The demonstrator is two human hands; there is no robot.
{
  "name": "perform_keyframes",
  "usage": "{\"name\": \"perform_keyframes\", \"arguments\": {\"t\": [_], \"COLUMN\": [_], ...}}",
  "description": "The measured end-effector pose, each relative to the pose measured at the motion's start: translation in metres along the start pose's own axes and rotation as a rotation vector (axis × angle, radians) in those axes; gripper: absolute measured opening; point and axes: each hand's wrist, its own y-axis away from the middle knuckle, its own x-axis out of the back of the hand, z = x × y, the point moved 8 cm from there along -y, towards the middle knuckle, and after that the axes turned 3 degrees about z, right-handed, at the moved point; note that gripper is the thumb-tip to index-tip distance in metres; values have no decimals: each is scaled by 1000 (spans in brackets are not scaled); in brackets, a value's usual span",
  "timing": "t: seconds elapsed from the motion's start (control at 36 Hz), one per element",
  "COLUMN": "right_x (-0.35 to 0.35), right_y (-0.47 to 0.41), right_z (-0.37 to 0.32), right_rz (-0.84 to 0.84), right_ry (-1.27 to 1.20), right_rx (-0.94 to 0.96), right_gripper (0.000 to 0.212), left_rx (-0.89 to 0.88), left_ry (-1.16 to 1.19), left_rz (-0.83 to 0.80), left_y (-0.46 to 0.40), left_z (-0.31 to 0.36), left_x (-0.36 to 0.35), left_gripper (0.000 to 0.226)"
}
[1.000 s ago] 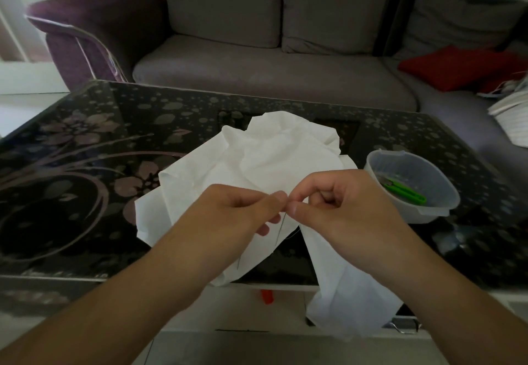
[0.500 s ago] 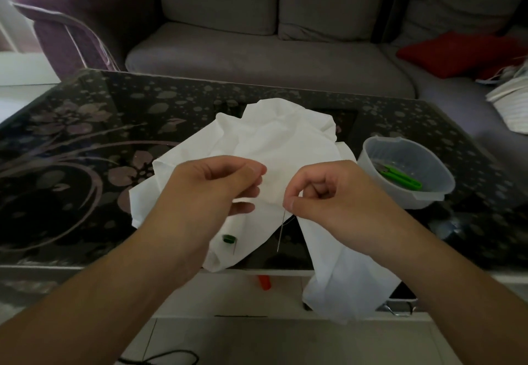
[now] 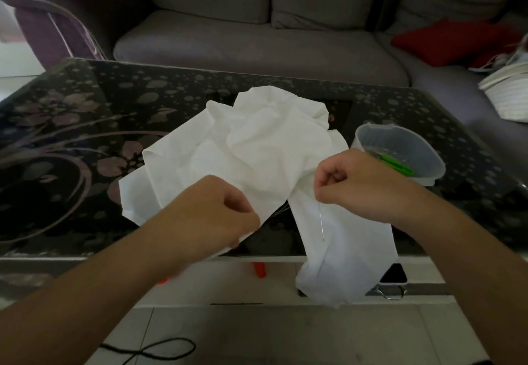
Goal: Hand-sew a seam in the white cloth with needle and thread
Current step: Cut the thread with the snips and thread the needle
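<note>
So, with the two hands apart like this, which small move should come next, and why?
Probably bring the right hand back down to the cloth and point the needle at its edge. The needle hangs from that grip, free of the cloth, while the left hand pinches the near edge, so no stitch is under way.

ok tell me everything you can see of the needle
The thin silvery metal needle hangs below the right hand, its upper end pinched in the fingers, its tip pointing down and slightly right. It shows against the drooping fold of the crumpled white cloth. Its eye and thread are too fine to make out.
</note>
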Motion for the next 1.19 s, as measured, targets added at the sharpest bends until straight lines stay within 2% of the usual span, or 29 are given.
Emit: {"name": "perform_keyframes", "arguments": {"t": [0.14, 0.28, 0.36, 0.58, 0.78, 0.89, 1.06, 1.19], "right_x": [-15, -29, -33, -43, -44, -45, -41, -32], "right_y": [-6, -13, -21, -32, -28, -25, -20, -11], "right_z": [9, 17, 21, 30, 31, 29, 29, 26], "right_rz": [-94, -184, -188, -171, -177, -169, -150, -97], "right_ry": [87, 131, 161, 206, 275, 268, 284, 338], "right_rx": [-19, -44, -55, -61, -38, -9, 21, 26], "right_gripper": [13, 11, 9, 19, 10, 13, 17, 22], "left_rx": [-10, -20, -27, -12, 15, -43, -224, -279], "left_ry": [-97, -195, -259, -348, -358, -338, -455, -569], "left_rz": [-121, -143, -145, -164, -242, -187, 28, 14], "left_y": [7, 7, 6, 4, 5, 5, 1, -2], "left_z": [0, -4, -8, -13, -16, -9, 2, 1], "left_x": [-28, -41, -43, -39, -32, -21, -14, -27], "left_gripper": [16, 17, 17, 19, 32, 34, 6, 21]}}
